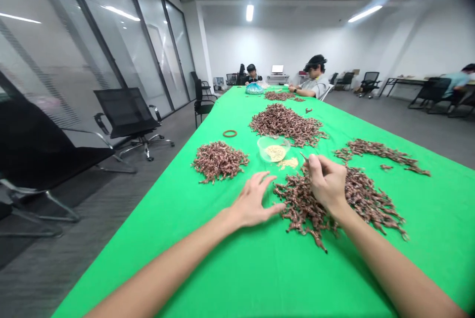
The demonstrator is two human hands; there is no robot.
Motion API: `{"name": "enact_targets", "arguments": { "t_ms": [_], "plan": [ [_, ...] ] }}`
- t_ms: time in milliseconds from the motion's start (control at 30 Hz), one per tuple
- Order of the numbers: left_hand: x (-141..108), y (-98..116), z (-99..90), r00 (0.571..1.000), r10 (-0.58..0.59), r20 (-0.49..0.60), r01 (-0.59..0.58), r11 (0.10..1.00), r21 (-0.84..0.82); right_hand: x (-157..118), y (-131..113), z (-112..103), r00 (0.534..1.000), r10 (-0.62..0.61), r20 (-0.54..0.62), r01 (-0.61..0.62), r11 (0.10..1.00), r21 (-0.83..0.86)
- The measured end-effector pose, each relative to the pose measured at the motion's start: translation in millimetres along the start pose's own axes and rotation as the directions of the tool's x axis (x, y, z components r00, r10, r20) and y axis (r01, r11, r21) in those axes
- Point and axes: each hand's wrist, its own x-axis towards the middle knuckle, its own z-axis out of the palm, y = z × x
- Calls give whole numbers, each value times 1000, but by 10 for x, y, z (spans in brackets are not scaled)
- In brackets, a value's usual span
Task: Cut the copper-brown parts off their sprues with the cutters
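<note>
My left hand (256, 200) is open with its fingers spread, low over the green cloth. Its thumb reaches the left edge of a pile of knobbly reddish-brown dried pieces (308, 209). Above that pile, my right hand (328, 182) is closed around a thin pointed tool (303, 156); only its tip shows, so its exact kind is hidden. Just beyond the hands stands a clear plastic bowl (262, 149) with pale small bits in it. A few more pale bits (288, 163) lie on the cloth beside the bowl.
A smaller brown pile (220, 160) lies left, a large one (285, 122) farther back, and a scattered strip (386, 152) right. A brown beaded ring (230, 133) rests near the left edge. Two people (315, 80) sit at the far end. Office chairs (128, 113) stand left.
</note>
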Motion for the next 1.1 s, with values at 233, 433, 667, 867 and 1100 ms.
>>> {"name": "enact_targets", "arguments": {
  "t_ms": [233, 433, 667, 867, 1100],
  "plan": [
    [253, 158, 212, 965, 46, 256, -23, 995, -93, 183, 219, -155, 995, -70, -77, 60, 991, -123],
    [306, 249, 349, 973, 114, 203, -99, 992, -83, 269, 428, -221, 992, -4, -129, -15, 990, -143],
    [284, 266, 340, 990, 131, 48, -127, 989, -72, 346, 576, -297, 992, -34, -123, 11, 983, -185],
    [278, 318, 298, 984, 178, 16, -178, 984, -1, 377, 671, -320, 990, 15, -139, -40, 983, -178],
    [306, 277, 319, 942, 275, 192, -282, 959, 11, 343, 681, -277, 997, -19, -74, 3, 980, -199]
  ]
}}
